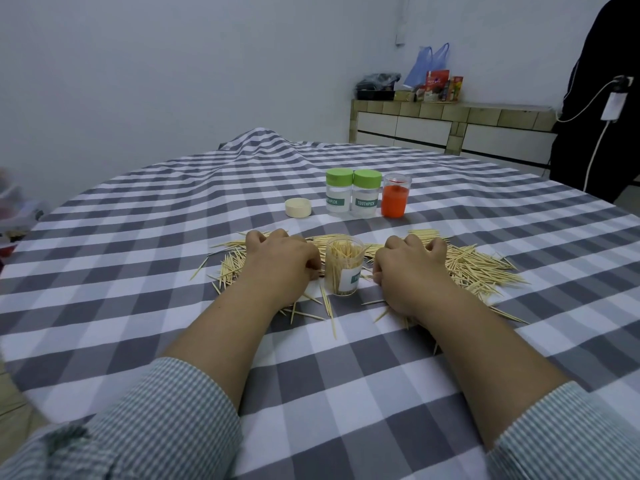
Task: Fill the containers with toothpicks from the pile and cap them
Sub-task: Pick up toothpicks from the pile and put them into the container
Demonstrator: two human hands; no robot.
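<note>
My landmark is the clear, uncapped plastic container [343,268] with a white-and-green label, standing upright on the grey-and-white checked cloth that covers the surface [346,375] and packed with upright toothpicks. My left hand [282,259] rests knuckles-up just to the left of this container, fingers curled down onto the cloth, thumb and fingertips close to the container's lower wall; I cannot tell whether they pinch any toothpicks. My right hand [410,266] lies just to its right in the same manner, fingers curled under, thumb near the container's base, and what it may hold is hidden beneath it.

The pile of pale wooden toothpicks [474,268] spreads in a band behind and to both sides of the container, thickest to its right, with loose ones scattered in front of it and under my wrists.

Well behind the container stands a row of three: two clear containers with green lids [339,192] [366,194] and "TOOTHPICK" labels, touching each other, then a clear one with an orange insert [395,195] to their right. A cream round cap [298,207] lies open side up to the left of that row.

My forearms are bare, with striped sleeves [166,417] pushed up towards the elbows.
</note>
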